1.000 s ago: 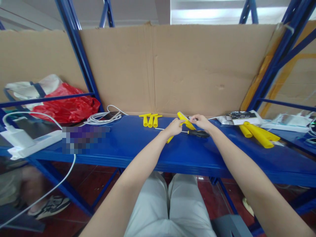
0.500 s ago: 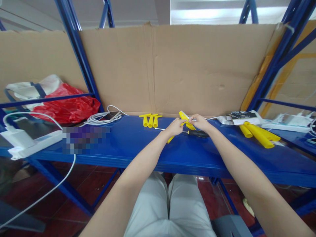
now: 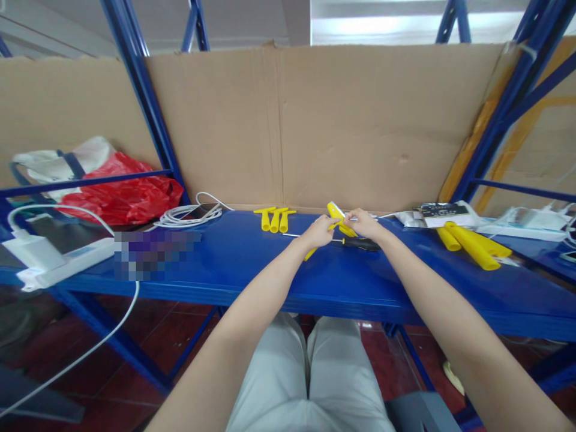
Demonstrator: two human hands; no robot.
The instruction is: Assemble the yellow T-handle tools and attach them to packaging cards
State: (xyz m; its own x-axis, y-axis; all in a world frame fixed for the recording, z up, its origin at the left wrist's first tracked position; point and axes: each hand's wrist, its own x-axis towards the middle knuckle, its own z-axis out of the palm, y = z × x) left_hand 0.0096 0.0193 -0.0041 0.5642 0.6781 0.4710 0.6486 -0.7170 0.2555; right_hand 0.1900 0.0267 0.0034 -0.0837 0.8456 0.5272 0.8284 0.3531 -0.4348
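Observation:
Over the middle of the bench my left hand [image 3: 320,231] is closed around a yellow T-shaped tool [image 3: 334,210]. Its broad head sticks out past my fingers, and its handle end shows below them. At that head, the fingers of my right hand [image 3: 362,223] pinch a thin, whitish or metallic piece [image 3: 353,219], too small to name. A screwdriver with a black handle [image 3: 361,243] lies on the bench just under my hands. To the left, several like yellow T-shaped tools [image 3: 274,222] lie side by side against the cardboard.
More yellow handles [image 3: 477,245] lie at the right beside packets [image 3: 443,214]. At the left are a coiled white cable [image 3: 188,215], a power strip [image 3: 85,259] and a red plastic bag [image 3: 128,191]. Behind the blue bench [image 3: 243,264] stands a cardboard wall [image 3: 360,126].
My right fingers have shifted very slightly at the tool's head. Otherwise both hands and everything on the bench stay where they were.

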